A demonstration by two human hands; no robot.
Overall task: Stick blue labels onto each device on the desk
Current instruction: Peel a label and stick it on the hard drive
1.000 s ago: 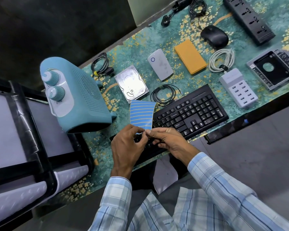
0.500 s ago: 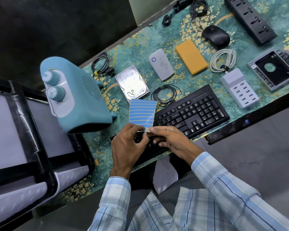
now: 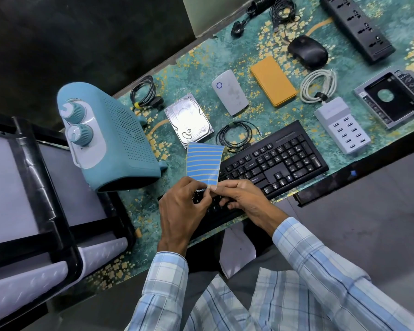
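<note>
A sheet of blue strip labels stands upright above the black keyboard. My left hand pinches its bottom edge, and my right hand pinches the lower right corner beside it. On the patterned desk lie a teal heater, a bare hard drive, a white box with a blue ring, an orange case, a black mouse, a white USB hub, a drive caddy and a black power strip.
Coiled black cables and a white cable lie between the devices. More cables and a plug sit at the back edge. A black-framed stand is at the left, against the heater.
Both hands stay at the sheet's bottom edge with only slight finger shifts. The sheet has straightened a little.
</note>
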